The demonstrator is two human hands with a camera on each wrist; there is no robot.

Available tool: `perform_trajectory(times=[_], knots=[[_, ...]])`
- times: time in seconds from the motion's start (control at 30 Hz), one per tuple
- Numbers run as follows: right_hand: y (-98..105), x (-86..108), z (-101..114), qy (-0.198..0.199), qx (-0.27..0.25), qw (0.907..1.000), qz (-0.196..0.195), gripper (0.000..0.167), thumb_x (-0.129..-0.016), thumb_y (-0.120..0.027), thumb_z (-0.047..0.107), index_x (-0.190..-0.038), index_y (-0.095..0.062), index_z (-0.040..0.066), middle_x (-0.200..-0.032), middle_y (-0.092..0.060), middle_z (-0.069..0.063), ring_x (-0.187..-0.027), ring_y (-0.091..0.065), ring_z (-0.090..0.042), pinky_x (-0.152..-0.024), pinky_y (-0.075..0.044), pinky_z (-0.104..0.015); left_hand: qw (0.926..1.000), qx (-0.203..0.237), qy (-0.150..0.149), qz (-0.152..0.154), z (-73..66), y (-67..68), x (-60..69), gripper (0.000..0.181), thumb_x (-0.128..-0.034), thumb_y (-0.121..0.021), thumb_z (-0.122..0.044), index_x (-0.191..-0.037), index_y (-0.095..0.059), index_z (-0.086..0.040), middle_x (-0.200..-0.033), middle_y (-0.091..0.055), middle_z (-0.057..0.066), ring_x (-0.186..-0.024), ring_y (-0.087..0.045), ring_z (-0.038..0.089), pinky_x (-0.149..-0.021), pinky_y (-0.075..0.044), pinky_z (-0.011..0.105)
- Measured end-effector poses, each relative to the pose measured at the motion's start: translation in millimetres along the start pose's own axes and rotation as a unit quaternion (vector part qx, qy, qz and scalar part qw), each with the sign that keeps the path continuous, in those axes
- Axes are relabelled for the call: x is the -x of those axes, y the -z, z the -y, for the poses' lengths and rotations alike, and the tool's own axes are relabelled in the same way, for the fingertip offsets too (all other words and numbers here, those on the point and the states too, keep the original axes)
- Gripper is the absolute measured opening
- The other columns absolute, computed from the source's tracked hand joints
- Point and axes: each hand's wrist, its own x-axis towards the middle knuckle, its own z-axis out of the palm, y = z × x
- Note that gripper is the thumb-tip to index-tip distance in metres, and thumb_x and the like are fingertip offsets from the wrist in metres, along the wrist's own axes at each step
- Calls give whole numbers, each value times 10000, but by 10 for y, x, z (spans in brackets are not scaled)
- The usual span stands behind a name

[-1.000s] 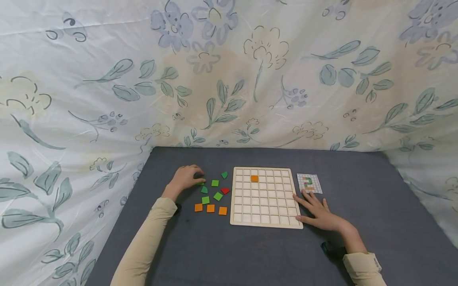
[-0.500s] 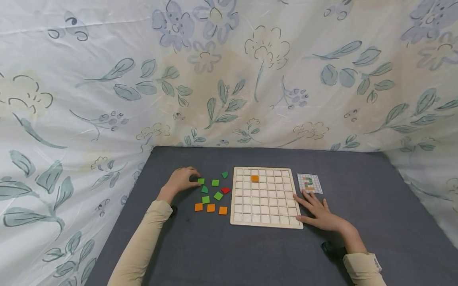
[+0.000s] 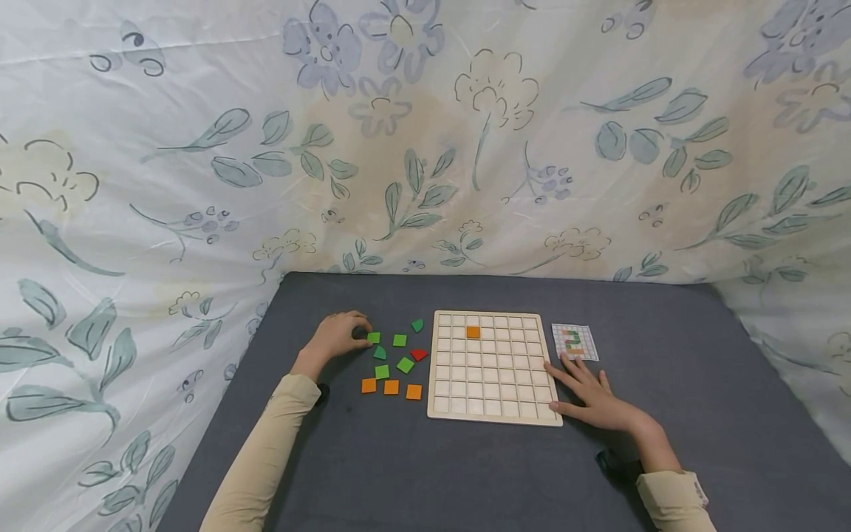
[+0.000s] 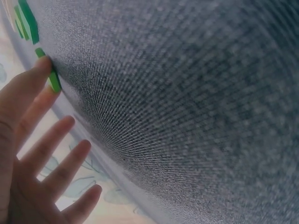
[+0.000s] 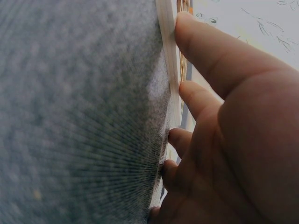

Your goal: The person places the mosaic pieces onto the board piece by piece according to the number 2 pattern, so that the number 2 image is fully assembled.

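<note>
My left hand (image 3: 335,334) is at the left of the loose tiles. Its thumb and index finger pinch a light green square tile (image 3: 374,338) by its edges, at table level. In the left wrist view this green tile (image 4: 55,80) shows edge-on between the two fingertips, while the other fingers spread apart. A wooden grid board (image 3: 492,380) lies in the middle with one orange tile (image 3: 473,332) in an upper cell. My right hand (image 3: 595,399) rests with spread fingers at the board's right side, thumb and index fingertip on its rim.
Between left hand and board lie several loose tiles: green squares (image 3: 400,340), dark green pieces (image 3: 417,325), a red piece (image 3: 419,355) and orange squares (image 3: 391,387). A printed pattern card (image 3: 575,336) lies right of the board. A floral cloth (image 3: 425,148) hangs behind the grey table (image 3: 425,473).
My left hand has shifted slightly left, and the green square tile at its fingertips has come into fuller view. My right hand has stayed at the board's edge.
</note>
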Motion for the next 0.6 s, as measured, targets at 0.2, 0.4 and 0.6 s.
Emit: perform_trajectory(times=[0.2,0.4,0.6], knots=[[1,-4,-7,-15,24,10000,-4,695,-887,-607,339,-1468,-282,142,-1516,-51,-275,-1350,42,-531,-945,119,-753,10000,16,-34,-14,-3,-22,-17,308,-792,-719,-374,-1031,-705,-181,-1256,-574,79,-1125,-551,300,-1062,-321,535],[9,-3,1,-26,36,10000,16,694,-888,-606,339,-1468,-283,138,-1514,-52,-279,-1350,42,-531,-945,119,-754,9999,47,-114,-53,-37,-18,-45,304,-790,-719,-382,-1015,-710,-178,-1243,-585,74,-1119,-557,291,-1053,-328,544],[13,-1,5,-52,14,10000,30,695,-889,-606,337,-1470,-278,141,-1520,-41,-266,-1356,47,-520,-950,117,-750,9998,-8,-189,-65,-89,-20,-101,307,-795,-711,-396,-1015,-710,-181,-1249,-583,62,-1137,-548,273,-1056,-333,528]])
